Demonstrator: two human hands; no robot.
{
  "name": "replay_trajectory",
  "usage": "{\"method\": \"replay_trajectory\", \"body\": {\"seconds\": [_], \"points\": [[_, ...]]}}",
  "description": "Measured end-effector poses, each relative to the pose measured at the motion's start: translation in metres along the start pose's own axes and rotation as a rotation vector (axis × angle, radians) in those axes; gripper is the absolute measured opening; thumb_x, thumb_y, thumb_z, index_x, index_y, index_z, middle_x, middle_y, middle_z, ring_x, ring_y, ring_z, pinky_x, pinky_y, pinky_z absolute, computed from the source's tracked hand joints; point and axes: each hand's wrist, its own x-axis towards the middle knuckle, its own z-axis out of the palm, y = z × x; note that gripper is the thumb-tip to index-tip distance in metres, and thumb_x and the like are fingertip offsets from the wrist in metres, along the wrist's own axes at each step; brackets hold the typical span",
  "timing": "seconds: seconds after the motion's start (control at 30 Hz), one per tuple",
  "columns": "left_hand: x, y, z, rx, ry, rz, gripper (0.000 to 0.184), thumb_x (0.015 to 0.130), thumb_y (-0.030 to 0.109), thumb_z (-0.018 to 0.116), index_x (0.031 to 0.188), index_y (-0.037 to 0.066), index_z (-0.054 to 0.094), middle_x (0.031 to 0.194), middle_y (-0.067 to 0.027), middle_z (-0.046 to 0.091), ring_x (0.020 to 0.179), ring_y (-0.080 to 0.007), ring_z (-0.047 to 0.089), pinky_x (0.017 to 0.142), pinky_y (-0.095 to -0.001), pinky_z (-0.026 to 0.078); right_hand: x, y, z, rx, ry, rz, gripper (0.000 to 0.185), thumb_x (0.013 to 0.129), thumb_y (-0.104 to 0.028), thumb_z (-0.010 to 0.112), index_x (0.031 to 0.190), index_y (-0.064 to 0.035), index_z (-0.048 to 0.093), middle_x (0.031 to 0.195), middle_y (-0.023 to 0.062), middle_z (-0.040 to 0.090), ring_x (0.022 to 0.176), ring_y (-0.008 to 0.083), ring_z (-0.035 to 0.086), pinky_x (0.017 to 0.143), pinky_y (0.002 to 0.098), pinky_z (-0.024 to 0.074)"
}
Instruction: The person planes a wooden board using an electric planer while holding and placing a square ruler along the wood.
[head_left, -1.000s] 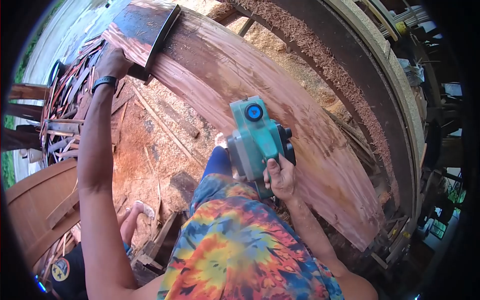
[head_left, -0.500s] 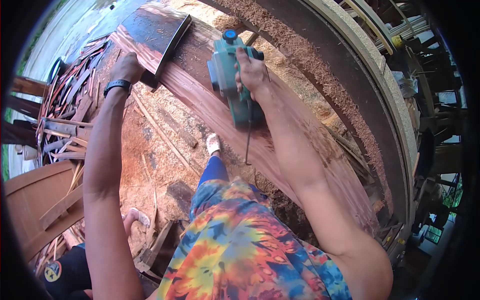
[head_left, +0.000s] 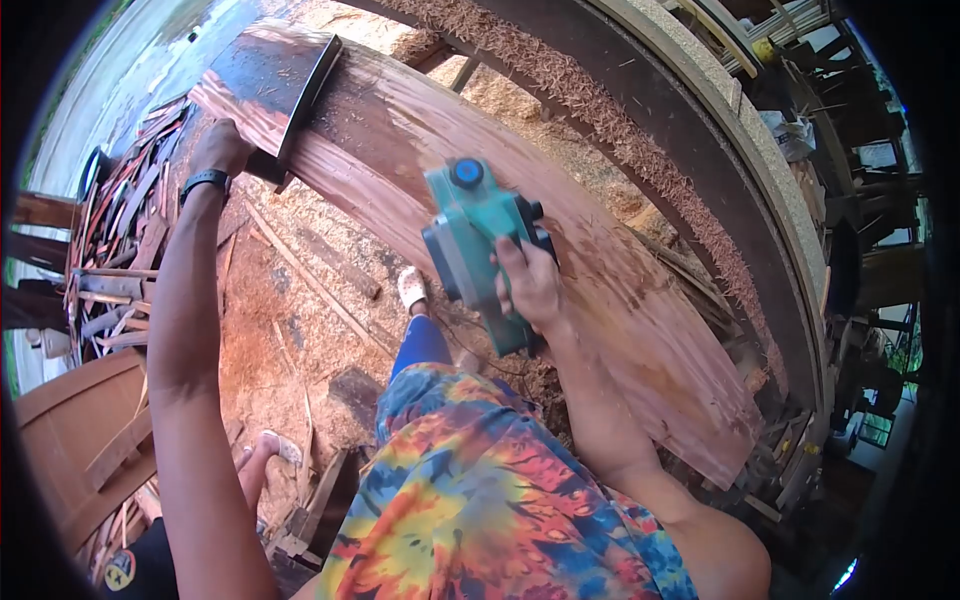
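A long reddish wooden board [head_left: 650,350] slants across the view, dark and rough in places and freshly pale in others. My right hand [head_left: 532,285] is wrapped round the handle of a green electric planer [head_left: 472,228] with a blue knob, over the board's near edge; whether its base touches the wood is hidden. At the board's far left, my left hand [head_left: 222,148] is closed on the block end of a black L-shaped bar [head_left: 306,105]. The bar's long arm lies across the board.
Wood shavings [head_left: 590,100] line the dark beam beyond the board. Scrap strips [head_left: 130,220] are heaped at left, near a wooden panel [head_left: 85,410]. Sawdust covers the ground [head_left: 270,300]. Another person's foot [head_left: 283,446] and dark clothing [head_left: 145,560] show at lower left.
The planer and my right hand have come back toward my body, along the board. The board, bar and left hand appear slightly lower and further left in view; my left hand keeps its grip.
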Motion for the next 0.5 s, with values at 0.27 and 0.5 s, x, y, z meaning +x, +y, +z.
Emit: {"method": "replay_trajectory", "body": {"seconds": [0.27,0.5], "points": [[-0.003,-0.003,0.0,-0.053,0.009,0.016,0.04,0.081,0.032,0.077,0.108,0.004,0.073,0.11,-0.0237,0.073,0.105,-0.0382,0.071,0.091,-0.0477,0.055,-0.029,0.017,-0.004,-0.002,0.011,0.014,0.072,0.095,-0.071,0.056,0.101,0.0004,0.058,0.059,0.0024,0.052,0.046,0.01,0.05,0.045,0.0254,0.0411],[0.003,-0.009,0.007,-0.083,0.003,0.033,0.048,0.079,0.034,0.08,0.117,0.007,0.072,0.113,-0.0217,0.074,0.106,-0.036,0.071,0.093,-0.0448,0.055,0.12,-0.051,0.037,0.012,0.042,-0.121,0.067,0.097,-0.066,0.057,0.086,-0.0002,0.061,0.055,0.0023,0.052,0.041,0.0111,0.05,0.04,0.0273,0.0395]]}}
